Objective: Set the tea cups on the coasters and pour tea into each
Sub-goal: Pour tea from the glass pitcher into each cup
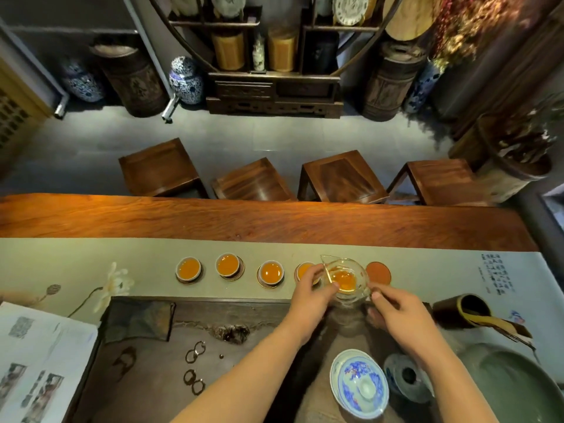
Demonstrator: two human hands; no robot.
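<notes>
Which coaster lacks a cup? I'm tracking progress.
The rightmost coaster, right of the glass pitcher: bare orange, while the other four hold filled cups.

A single head-worn wide-angle view looks steeply down and forward, close over the table.

Fourth cup half hidden behind left hand (coaster unseen)

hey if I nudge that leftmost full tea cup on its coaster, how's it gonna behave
The leftmost cup looks brimful of tea, so even a small push would likely slop it. It seems thin porcelain: probably light and fragile. Sitting on its coaster, it may slide with it rather than tip.
</notes>
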